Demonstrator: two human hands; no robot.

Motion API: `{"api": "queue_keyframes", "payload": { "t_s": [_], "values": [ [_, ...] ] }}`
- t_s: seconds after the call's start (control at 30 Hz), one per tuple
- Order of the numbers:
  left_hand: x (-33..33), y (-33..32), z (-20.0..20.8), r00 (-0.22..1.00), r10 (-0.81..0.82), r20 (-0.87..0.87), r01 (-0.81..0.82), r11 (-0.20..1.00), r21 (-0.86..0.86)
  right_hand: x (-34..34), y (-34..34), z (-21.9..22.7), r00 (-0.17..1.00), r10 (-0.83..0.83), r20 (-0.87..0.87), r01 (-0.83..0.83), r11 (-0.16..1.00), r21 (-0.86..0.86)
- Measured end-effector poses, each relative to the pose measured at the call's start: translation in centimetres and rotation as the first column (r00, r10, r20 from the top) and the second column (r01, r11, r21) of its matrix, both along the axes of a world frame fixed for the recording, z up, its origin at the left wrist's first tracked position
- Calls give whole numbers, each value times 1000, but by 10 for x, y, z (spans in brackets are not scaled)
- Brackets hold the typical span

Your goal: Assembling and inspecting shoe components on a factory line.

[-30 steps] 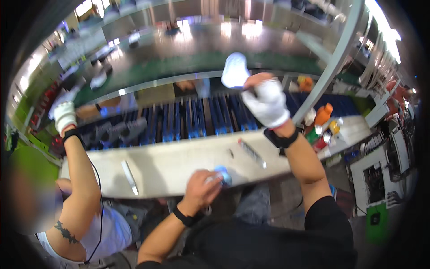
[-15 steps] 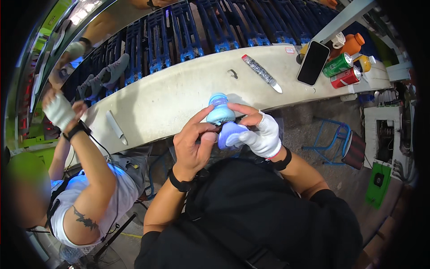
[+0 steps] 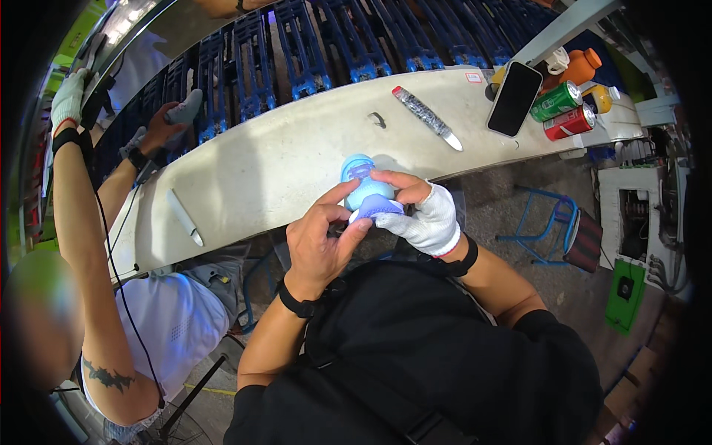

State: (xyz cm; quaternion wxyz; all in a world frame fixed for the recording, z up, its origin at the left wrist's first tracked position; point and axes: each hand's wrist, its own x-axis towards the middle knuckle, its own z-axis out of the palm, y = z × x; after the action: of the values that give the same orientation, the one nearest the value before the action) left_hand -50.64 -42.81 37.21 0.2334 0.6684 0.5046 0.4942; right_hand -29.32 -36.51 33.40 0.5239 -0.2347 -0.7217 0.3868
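Between my hands, just above the table's near edge, is a small light blue and purple shoe (image 3: 368,191). My bare left hand (image 3: 323,239) grips it from the left, thumb on the purple end nearest me and fingers along the side. On the other side, my right hand (image 3: 428,218), in a white glove with bare fingertips, holds it with fingers on the light blue part and thumb beneath the purple part. The shoe's far end points away from me. My fingers cover part of its sides.
On the pale table (image 3: 289,159) lie a patterned stick-like tool (image 3: 426,117), a white blade-like tool (image 3: 184,217), a phone (image 3: 514,99) and drink cans (image 3: 569,122). Beyond runs a blue slatted conveyor (image 3: 363,44). At left, a co-worker (image 3: 170,311) reaches toward grey shoes (image 3: 185,109). A blue-framed stool (image 3: 552,226) stands right.
My hands have turned the shoe; its purple end now sits closer against the light blue part, and my left thumb has moved onto it. The co-worker's arms have reached farther forward.
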Motion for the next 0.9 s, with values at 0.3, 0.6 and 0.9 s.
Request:
{"api": "queue_keyframes", "payload": {
  "t_s": [0.3, 0.6, 0.9],
  "values": [
    [-2, 3, -5, 999, 36, 16, -38, 994, 100, -1, 8, 8, 999, -8, 38, 7, 1000, 22],
    [-30, 17, 70, 905, -59, -421, 17, 995, -103, -31, 9, 12, 1000, -7, 15, 7, 1000, -12],
    [-47, 11, 47, 815, -145, -561, -3, 967, -255, -7, -5, -10, 879, -27, 475, 76, 994, -83]
  ]
}}
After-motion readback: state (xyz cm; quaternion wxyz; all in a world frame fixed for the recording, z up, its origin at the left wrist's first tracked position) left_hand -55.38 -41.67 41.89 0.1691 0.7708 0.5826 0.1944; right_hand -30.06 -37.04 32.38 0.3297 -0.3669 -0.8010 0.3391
